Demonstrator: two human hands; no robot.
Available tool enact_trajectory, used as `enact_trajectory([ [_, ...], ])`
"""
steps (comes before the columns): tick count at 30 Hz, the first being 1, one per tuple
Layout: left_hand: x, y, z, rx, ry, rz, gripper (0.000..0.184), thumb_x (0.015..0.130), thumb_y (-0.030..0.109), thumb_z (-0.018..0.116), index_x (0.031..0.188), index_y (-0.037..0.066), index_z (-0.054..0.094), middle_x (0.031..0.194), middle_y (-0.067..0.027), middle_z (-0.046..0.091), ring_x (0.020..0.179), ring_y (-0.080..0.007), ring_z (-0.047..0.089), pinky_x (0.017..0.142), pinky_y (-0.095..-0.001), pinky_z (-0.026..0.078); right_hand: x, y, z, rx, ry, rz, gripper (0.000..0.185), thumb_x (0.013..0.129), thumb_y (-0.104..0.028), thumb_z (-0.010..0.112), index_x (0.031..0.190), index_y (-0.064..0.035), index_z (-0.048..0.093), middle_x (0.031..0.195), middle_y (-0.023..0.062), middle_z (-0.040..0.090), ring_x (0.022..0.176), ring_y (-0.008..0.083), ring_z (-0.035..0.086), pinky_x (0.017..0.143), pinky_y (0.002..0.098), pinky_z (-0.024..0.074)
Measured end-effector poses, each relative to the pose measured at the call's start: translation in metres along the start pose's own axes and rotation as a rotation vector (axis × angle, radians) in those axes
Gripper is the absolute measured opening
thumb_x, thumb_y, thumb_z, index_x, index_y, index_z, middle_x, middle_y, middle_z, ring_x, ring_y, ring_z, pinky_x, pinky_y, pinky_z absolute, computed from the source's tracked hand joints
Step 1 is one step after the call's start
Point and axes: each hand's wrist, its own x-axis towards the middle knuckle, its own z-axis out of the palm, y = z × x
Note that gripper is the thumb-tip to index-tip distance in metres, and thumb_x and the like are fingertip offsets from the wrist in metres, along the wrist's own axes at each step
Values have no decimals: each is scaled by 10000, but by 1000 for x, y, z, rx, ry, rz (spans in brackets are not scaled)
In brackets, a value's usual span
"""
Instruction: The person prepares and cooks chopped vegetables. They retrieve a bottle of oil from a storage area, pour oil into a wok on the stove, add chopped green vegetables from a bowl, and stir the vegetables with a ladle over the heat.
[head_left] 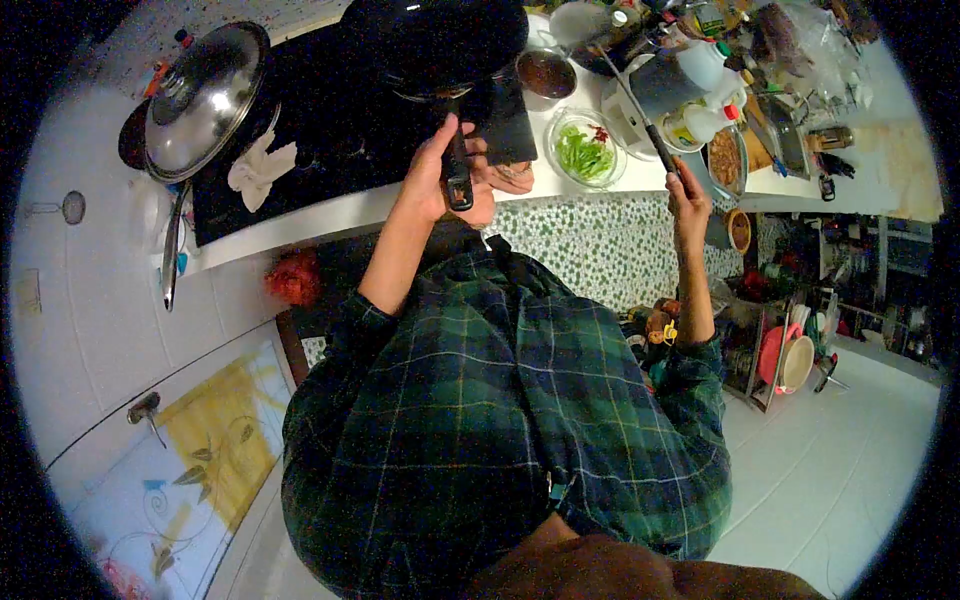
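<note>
My left hand [440, 175] is wrapped around the black handle [458, 180] of a dark wok [435, 45], which sits on the black stove. The wok's inside is too dark to make out. On the right, my right hand [688, 198] grips the black handle of a long metal spatula [650, 135], slanting up and left over the counter. Its broad, pale head is blurred near the top edge. Between my hands stands a clear glass bowl [618, 172] with chopped green vegetables [582, 152] and some red pieces. Behind it is a metal bowl of dark brown contents [546, 75].
A pan with a domed metal lid [205, 100] stands left on the black stove [330, 150]. A crumpled white cloth [262, 170] lies near the stove's front edge. Bottles [700, 125], a bowl of brown food [726, 160] and a metal tray [780, 130] crowd the right counter.
</note>
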Motion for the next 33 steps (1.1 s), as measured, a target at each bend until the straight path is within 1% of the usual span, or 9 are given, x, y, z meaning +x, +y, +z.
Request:
enact_trajectory([
  [2, -8, 1, 0, 18, 34, 13, 385, 845, 395, 554, 1007, 49, 509, 810, -99, 586, 645, -184, 557, 552, -321, 502, -4, -29, 15, 132, -32, 39, 322, 851, -190, 569, 1150, -72, 568, 714, -67, 507, 499, -4, 334, 427, 155, 236],
  [5, -21, 2, -7, 186, 149, 89, 406, 886, 423, 461, 1066, 61, 501, 821, -86, 574, 682, -173, 525, 608, -292, 478, -1, -45, 51, 193, -116, 95, 313, 856, -191, 561, 1146, -72, 569, 692, -74, 497, 507, -1, 348, 435, 158, 248],
  [7, -45, 0, -13, 817, 484, 797, 381, 904, 380, 425, 1088, 55, 499, 860, -77, 571, 706, -169, 527, 649, -270, 460, 0, -65, 82, 203, -218, 101, 299, 860, -185, 556, 1135, -67, 573, 690, -72, 494, 501, 2, 343, 433, 156, 245],
  [10, -104, 28, 27, 909, 110, 1115, 275, 894, 281, 428, 995, 52, 541, 901, -69, 552, 728, -170, 515, 669, -277, 440, 12, -59, 131, 341, -281, 93, 298, 862, -186, 547, 1135, -67, 567, 693, -47, 515, 489, 8, 358, 422, 167, 266],
  [16, -213, 36, 103, 1174, -240, 845, 157, 848, 232, 461, 873, 82, 502, 758, -45, 516, 592, -164, 480, 561, -278, 403, 29, -58, 197, 376, -372, 69, 331, 859, -220, 544, 1124, -23, 559, 739, -6, 567, 525, 63, 443, 473, 212, 364],
  [19, -250, 34, 153, 1370, -142, 622, 111, 826, 208, 477, 812, 98, 483, 687, -33, 498, 524, -162, 462, 506, -279, 384, 34, -44, 209, 383, -422, 71, 345, 861, -246, 545, 1112, -10, 563, 767, 9, 592, 599, 89, 503, 539, 228, 418],
  [21, -262, 31, 183, 1491, -35, 457, 94, 811, 192, 488, 772, 108, 469, 639, -25, 486, 478, -160, 451, 470, -279, 372, 31, -47, 222, 334, -395, 70, 344, 884, -205, 509, 1178, -26, 501, 833, -16, 570, 608, 52, 441, 520, 198, 352],
  [26, -267, 2, 245, 1679, 189, 80, 130, 773, 151, 516, 670, 133, 437, 520, -5, 456, 365, -156, 421, 380, -280, 340, -7, -71, 207, 388, -441, 176, 460, 903, -372, 458, 1238, -57, 448, 959, 48, 578, 801, 132, 559, 677, 265, 491],
  [33, -236, -78, 277, 2183, -85, 319, 198, 764, 121, 525, 592, 145, 429, 491, -5, 447, 356, -153, 429, 366, -268, 352, -35, 38, 115, 344, -305, 151, 504, 871, -373, 513, 1248, -49, 427, 1042, 85, 577, 825, 154, 581, 741, 279, 479],
])
